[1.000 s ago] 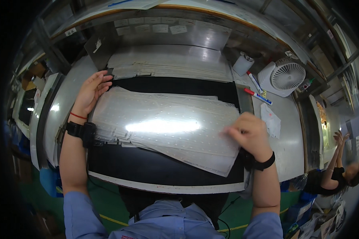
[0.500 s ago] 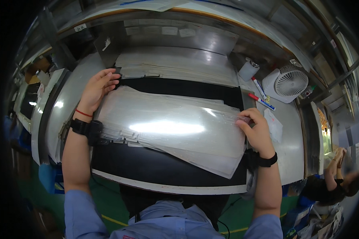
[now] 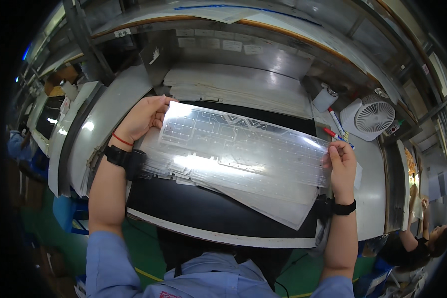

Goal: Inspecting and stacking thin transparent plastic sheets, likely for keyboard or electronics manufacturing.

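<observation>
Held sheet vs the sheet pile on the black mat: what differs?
Support: the held sheet is pinched at its ends by the left hand and right hand; the sheet pile lies on the black mat.
Count: the held sheet looks like one piece; the sheet pile has many.
Edges: the held sheet's top edge is one clean line; the sheet pile's edges are fanned unevenly.
Shared: both greyish, glossy, long.

Across the middle of the frame, the left hand [image 3: 143, 119] and right hand [image 3: 341, 169] pinch opposite ends of a clear patterned sheet [image 3: 243, 141], slanting down rightward above a fanned stack [image 3: 263, 201] on a black mat [image 3: 208, 213]. Another stack [image 3: 233, 82] lies at upper centre; a bottle [image 3: 325, 99], markers [image 3: 338, 137] and white fan [image 3: 375, 117] sit upper right, a co-worker [image 3: 405, 249] lower right.
</observation>
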